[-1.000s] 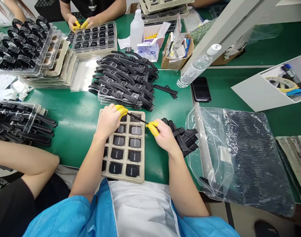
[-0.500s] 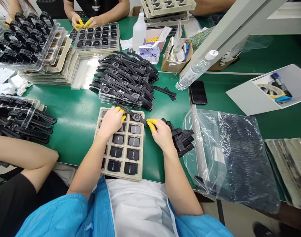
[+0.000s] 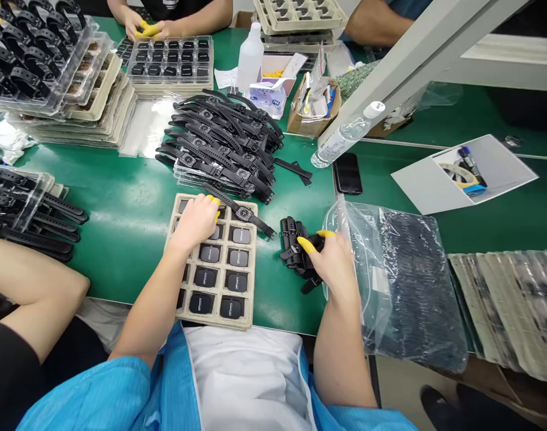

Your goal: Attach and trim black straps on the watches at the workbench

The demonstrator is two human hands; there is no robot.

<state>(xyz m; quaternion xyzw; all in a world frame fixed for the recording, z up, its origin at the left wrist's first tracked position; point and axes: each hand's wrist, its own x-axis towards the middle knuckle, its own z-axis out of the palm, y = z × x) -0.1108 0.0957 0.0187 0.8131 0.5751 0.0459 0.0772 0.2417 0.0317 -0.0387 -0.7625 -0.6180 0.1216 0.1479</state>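
Note:
My left hand (image 3: 200, 220), with yellow finger cots, is closed over the upper part of a beige tray (image 3: 250, 302). Its fingertips pinch the band of a black smartwatch (image 3: 244, 214), whose other band end juts past the tray's right edge. Compartments of the tray hold dark square pieces with pale lettering (image 3: 205, 277). My right hand (image 3: 334, 257), thumb and forefinger apart, reaches into a bunch of black watch straps (image 3: 295, 239) right of the tray. Whether its hidden fingers touch a strap, I cannot tell.
Beyond the tray lies a heap of black watches (image 3: 223, 140). A bottle (image 3: 345, 136), a phone (image 3: 347, 173) and a bag of dark items (image 3: 412, 281) are on the right. Stacked trays (image 3: 97, 120) stand at left. Another person's hands (image 3: 142, 27) work across the table.
My right hand has let go of the watch's band end and moved right and down to the straps. My left hand stays by the watch over the tray. The view has shifted slightly.

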